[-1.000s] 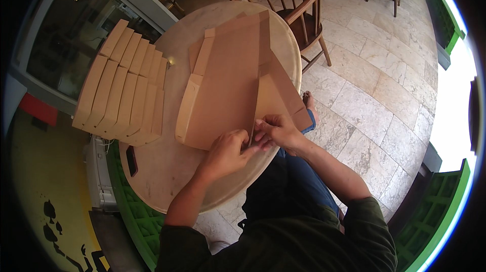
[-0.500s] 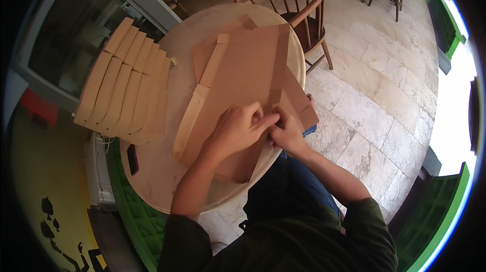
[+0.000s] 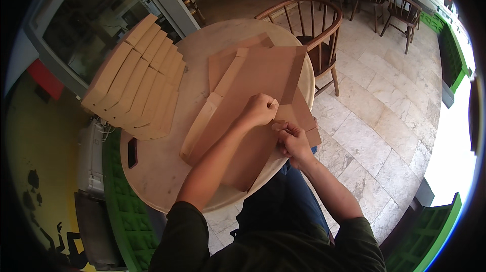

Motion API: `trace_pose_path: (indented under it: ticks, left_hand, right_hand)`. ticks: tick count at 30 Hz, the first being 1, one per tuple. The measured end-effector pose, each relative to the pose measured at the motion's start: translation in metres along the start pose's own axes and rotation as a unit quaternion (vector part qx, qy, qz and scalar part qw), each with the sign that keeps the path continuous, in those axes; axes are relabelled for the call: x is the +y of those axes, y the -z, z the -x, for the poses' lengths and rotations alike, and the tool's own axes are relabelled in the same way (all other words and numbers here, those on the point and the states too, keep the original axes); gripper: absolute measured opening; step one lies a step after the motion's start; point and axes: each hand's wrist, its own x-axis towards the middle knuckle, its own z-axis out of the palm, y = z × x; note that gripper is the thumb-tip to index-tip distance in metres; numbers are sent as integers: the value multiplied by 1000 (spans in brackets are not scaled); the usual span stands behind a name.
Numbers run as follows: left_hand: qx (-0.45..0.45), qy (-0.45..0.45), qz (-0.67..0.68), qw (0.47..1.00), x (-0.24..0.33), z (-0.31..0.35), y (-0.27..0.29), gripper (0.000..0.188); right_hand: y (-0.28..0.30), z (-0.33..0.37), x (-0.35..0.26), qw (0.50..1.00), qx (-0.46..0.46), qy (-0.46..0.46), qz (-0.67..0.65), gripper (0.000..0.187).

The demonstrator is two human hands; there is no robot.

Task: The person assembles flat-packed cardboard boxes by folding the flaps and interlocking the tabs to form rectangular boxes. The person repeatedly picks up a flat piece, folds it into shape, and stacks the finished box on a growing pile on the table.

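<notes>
Your open, shallow tray of matte brown cardboard (image 3: pixel 271 72) lies slantwise on the round, faintly mottled pale tabletop (image 3: pixel 164 186), its near corner by the surface's near edge and its far end toward the far right edge. It has creased, upturned side walls and a smooth, flat bottom.

Your left hand (image 3: pixel 261 109) is over this tray, fingers curled inward; you can't tell from this view whether they grip cardboard. Your right hand (image 3: pixel 293 143) is at the tray's right side, thumb and bent forefinger close together near the wall; whether they pinch it is unclear.

Beneath the tray, flat brown cardboard (image 3: pixel 221 67) shows toward the far edge, one sheet or more. By the left edge you have one stack of folded, sharp-edged brown cardboard boxes (image 3: pixel 134 84), at least five layers. One dark, slim rectangular phone (image 3: pixel 132 153) lies nearer you, close to that edge.
</notes>
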Motion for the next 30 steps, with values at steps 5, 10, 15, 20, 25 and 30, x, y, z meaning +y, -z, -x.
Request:
trace_pose_path:
  ticks: [5,10,15,20,25,30]
  left_hand:
    - [108,-49,145,982,-13,30,-5,7]
    - [114,-53,206,971,-18,51,-6,13]
    - [115,-68,196,971,-22,68,-14,10]
    - [96,-72,198,973,-24,80,-21,8]
    - [72,-79,210,972,-27,83,-22,15]
    - [56,-80,218,971,-28,85,-21,18]
  right_hand:
    - [-2,-1,4,1000,6,-11,-5,19]
    - [-4,1,5,999,34,-5,-17,22]
    - [-2,2,3,998,27,-5,-53,24]
    - [-1,1,7,997,36,1,-64,22]
    - [1,-2,8,998,25,-1,-53,21]
    - [5,-3,6,999,9,-8,-46,14]
